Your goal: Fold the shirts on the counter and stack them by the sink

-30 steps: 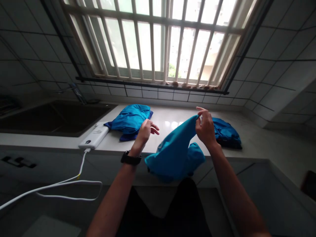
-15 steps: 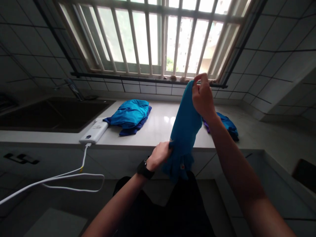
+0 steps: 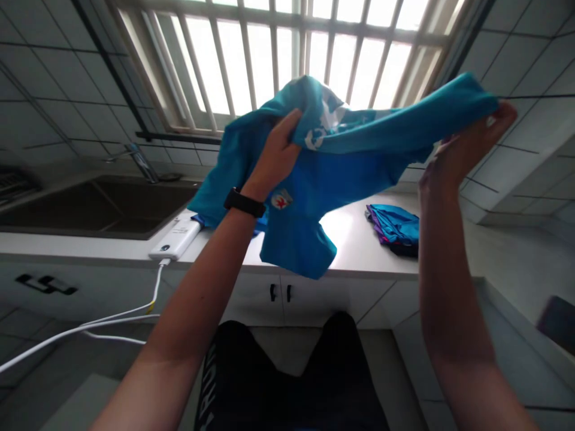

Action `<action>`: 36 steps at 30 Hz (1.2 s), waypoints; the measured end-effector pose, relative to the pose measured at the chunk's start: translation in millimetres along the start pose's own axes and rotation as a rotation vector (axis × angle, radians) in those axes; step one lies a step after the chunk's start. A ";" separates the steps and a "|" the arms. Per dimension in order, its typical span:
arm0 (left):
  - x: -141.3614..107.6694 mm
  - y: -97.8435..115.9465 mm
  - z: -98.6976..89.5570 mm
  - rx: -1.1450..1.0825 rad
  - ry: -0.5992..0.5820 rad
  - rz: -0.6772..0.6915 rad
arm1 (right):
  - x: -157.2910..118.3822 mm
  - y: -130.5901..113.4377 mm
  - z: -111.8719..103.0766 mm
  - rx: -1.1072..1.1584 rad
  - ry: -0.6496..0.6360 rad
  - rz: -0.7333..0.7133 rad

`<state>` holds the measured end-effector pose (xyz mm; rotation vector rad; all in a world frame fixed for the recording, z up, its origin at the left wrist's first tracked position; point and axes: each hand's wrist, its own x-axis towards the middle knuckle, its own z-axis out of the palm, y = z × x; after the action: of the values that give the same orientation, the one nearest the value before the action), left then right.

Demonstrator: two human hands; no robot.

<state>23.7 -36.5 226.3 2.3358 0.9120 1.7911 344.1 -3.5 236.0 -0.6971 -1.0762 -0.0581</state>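
Observation:
A bright blue T-shirt [image 3: 341, 179] with a small red-star badge hangs spread in the air above the counter. My left hand [image 3: 274, 152] grips it near the top, at a white printed patch. My right hand [image 3: 467, 143] holds its far edge out to the right, with the fingers partly hidden behind the cloth. A black watch [image 3: 245, 202] sits on my left wrist. Below on the right lies a folded blue garment [image 3: 393, 227] with purple edges. The shirt hides most of another blue garment [image 3: 202, 220] on the left.
A white power bank [image 3: 175, 239] lies at the front edge of the white countertop [image 3: 363, 251], its white cable [image 3: 112, 320] trailing to the floor. A dark sink [image 3: 99, 206] with a faucet is on the left. A barred window [image 3: 287, 60] is behind the counter, with cabinet doors [image 3: 287, 296] beneath it.
The shirt has risen and opened out wide between my hands. My left hand has moved up from low down, and my right hand has moved right, away from the left.

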 end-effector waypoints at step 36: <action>-215.9 -65.6 -13.7 0.638 -0.276 -0.517 | -276.9 -17.3 -19.7 0.199 -1.224 0.650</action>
<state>-48.1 -90.9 18.9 2.2314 2.0197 1.0425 216.3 -106.3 11.4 -0.8747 -1.9014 1.1509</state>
